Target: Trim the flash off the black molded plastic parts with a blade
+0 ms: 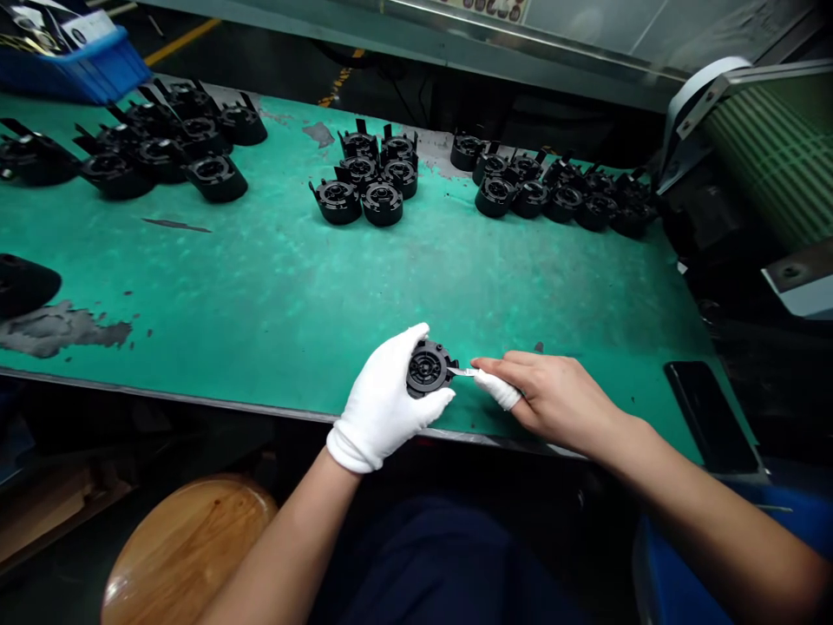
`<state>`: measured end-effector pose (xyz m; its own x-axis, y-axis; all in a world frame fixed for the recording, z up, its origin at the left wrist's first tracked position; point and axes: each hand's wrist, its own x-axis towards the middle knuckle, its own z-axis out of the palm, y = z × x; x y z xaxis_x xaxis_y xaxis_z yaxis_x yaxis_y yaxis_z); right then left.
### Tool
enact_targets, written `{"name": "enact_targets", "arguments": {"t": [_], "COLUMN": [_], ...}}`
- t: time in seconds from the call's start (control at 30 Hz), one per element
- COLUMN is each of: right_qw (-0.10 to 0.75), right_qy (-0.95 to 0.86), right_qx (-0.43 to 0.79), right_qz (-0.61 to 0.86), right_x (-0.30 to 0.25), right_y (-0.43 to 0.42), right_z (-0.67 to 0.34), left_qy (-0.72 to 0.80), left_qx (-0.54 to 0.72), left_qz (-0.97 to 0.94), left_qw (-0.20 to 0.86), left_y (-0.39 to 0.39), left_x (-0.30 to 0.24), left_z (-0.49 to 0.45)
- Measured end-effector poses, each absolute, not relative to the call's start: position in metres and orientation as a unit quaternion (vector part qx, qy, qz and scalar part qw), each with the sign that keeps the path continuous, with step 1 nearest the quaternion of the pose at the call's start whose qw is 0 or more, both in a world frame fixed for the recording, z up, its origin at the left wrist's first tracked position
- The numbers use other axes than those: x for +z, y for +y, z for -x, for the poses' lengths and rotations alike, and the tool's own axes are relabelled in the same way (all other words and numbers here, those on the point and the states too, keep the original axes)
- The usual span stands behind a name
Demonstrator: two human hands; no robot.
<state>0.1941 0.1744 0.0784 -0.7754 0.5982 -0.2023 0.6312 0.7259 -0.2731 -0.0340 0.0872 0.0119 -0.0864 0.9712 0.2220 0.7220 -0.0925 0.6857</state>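
Forearms [703, 486], hands [390, 395] at table edge [162, 396]

The person's left hand [394, 386], in a white fabric glove [364, 425] covering it up to the wrist, makes a curved grip, with fingers above and thumb below, both directed to the right. The bare left forearm [286, 542] rises obliquely from the bottom edge. The right hand [560, 391] is without a full glove; only its thumb wears a white fabric cover [499, 391]. Its fingers point left, pinching together with this thumb, although the lower fingers seem partly hidden. The bare right forearm [709, 499] slants in from the lower right.
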Motion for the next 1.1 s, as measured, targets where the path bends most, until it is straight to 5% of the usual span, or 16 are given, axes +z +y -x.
{"name": "enact_targets", "arguments": {"t": [0.37, 0.57, 0.73, 1.1], "right_qw": [0.051, -0.033, -0.01, 0.021], "right_qy": [0.872, 0.885, 0.884, 0.933], "right_qx": [-0.075, -0.208, -0.266, -0.215], "right_qz": [-0.48, -0.415, -0.384, -0.286], "right_x": [0.066, 0.058, 0.054, 0.072], "right_y": [0.222, 0.21, 0.205, 0.18], "right_z": [-0.231, -0.248, -0.23, -0.113], "left_qy": [0.652, 0.595, 0.732, 0.733], "left_qx": [0.33, 0.199, 0.3, 0.359], "left_qz": [-0.642, -0.733, -0.597, -0.548], "left_qw": [0.231, 0.262, 0.133, 0.182], "left_y": [0.092, 0.099, 0.089, 0.088], "left_x": [0.027, 0.052, 0.054, 0.02], "left_z": [0.035, 0.106, 0.142, 0.094]}}
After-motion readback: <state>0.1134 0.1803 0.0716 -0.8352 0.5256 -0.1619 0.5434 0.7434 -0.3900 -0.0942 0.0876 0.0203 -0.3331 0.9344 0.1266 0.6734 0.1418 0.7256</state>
